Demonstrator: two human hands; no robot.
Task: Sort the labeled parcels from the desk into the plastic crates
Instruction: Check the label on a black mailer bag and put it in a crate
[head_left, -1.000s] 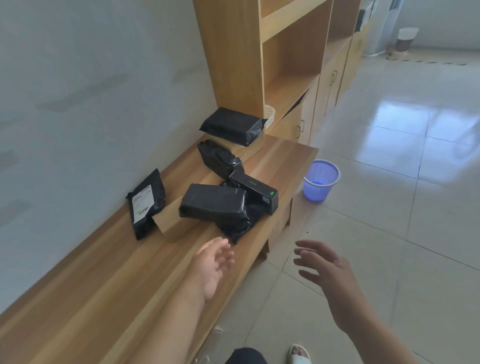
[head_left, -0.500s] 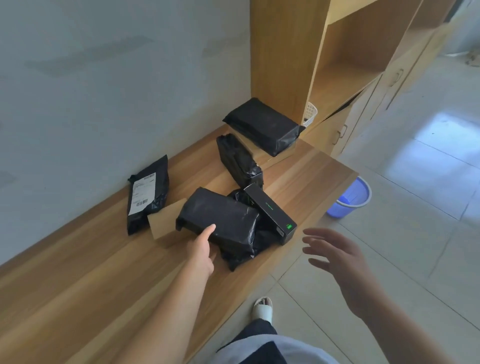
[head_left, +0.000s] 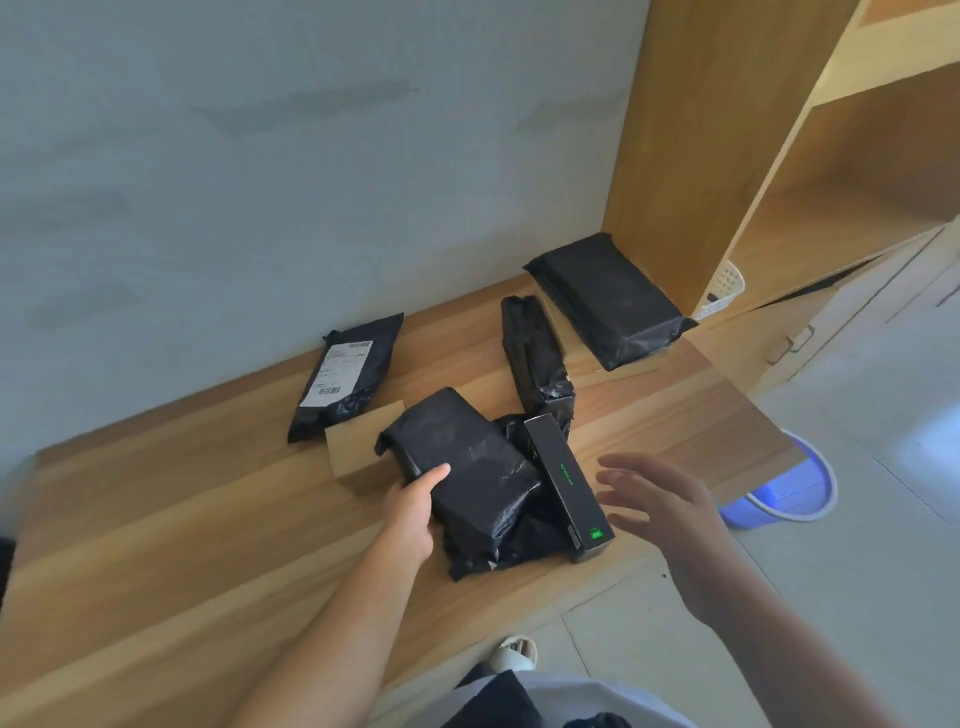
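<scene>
Five black parcels on wooden desk.

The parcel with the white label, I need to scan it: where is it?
In the head view, the parcel with the white label lies far left on the desk, by the wall, just behind the cardboard piece.

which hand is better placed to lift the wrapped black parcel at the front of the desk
Left. The left hand already touches the near parcel, thumb laid on its top. The right hand hovers open beside the slim black box, off the parcel; it could steady the other side.
</scene>
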